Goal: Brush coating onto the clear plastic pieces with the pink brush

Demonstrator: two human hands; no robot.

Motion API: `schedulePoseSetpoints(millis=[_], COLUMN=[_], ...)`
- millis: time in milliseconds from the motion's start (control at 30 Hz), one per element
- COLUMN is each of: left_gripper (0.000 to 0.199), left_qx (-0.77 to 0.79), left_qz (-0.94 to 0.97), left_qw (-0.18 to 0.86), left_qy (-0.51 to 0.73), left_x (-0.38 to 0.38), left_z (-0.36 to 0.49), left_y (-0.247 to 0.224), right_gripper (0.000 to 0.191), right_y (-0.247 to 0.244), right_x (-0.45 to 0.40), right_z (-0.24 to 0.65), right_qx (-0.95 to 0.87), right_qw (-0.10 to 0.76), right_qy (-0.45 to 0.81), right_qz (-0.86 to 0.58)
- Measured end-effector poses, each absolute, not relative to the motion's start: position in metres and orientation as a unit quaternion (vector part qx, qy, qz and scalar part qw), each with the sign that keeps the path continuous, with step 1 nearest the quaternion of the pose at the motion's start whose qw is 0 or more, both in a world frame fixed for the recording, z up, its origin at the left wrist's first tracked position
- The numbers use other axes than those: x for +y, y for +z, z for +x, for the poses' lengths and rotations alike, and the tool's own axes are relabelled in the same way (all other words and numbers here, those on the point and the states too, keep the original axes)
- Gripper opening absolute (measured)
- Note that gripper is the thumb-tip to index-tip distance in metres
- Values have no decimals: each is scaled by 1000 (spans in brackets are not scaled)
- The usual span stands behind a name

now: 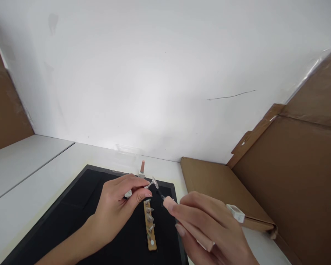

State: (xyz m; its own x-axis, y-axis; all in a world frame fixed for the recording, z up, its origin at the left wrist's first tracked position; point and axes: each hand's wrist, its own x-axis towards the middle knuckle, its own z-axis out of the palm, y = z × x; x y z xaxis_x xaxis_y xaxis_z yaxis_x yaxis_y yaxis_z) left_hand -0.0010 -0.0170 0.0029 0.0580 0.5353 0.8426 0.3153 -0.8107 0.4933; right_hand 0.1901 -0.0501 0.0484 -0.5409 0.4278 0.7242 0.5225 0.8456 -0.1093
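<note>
- Right hand point(209, 228) pinches one pink-handled brush point(169, 203).
- Left hand point(118, 206) grips one clear nail tip on stick point(153, 182).
- One wooden strip point(149, 226), roughly five tips.
- One black mat point(79, 213).
- No legible writing.

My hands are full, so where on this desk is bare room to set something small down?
The left part of the black rectangular mat is bare, between its left edge and the left hand. The white tabletop left of the mat is bare too. It is crowded mid-mat: the narrow wooden strip of small metal pieces lies under both hands, the right hand beside the brown cardboard flap.
</note>
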Motion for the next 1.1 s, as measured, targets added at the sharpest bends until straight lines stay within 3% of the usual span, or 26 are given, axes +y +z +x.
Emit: schedulePoseSetpoints(millis=[167, 433, 700, 1100], left_gripper=[15, 15, 15, 13], left_qx=[290, 288, 287, 276], left_qz=[736, 748, 746, 741], left_qw=[67, 54, 43, 36], left_qy=[608, 595, 599, 611], left_x=[-16, -20, -20, -19], left_z=[-3, 3, 2, -3], left_y=[-1, -3, 2, 1], right_gripper=[27, 36, 25, 29], right_y=[41, 38, 44, 42], right_x=[-51, -44, -49, -46], right_z=[190, 192, 190, 193], right_qx=[-846, -875, -878, -863], right_qw=[442, 400, 392, 425], right_qy=[-82, -34, -43, -45], right_qz=[-287, -271, -273, -269])
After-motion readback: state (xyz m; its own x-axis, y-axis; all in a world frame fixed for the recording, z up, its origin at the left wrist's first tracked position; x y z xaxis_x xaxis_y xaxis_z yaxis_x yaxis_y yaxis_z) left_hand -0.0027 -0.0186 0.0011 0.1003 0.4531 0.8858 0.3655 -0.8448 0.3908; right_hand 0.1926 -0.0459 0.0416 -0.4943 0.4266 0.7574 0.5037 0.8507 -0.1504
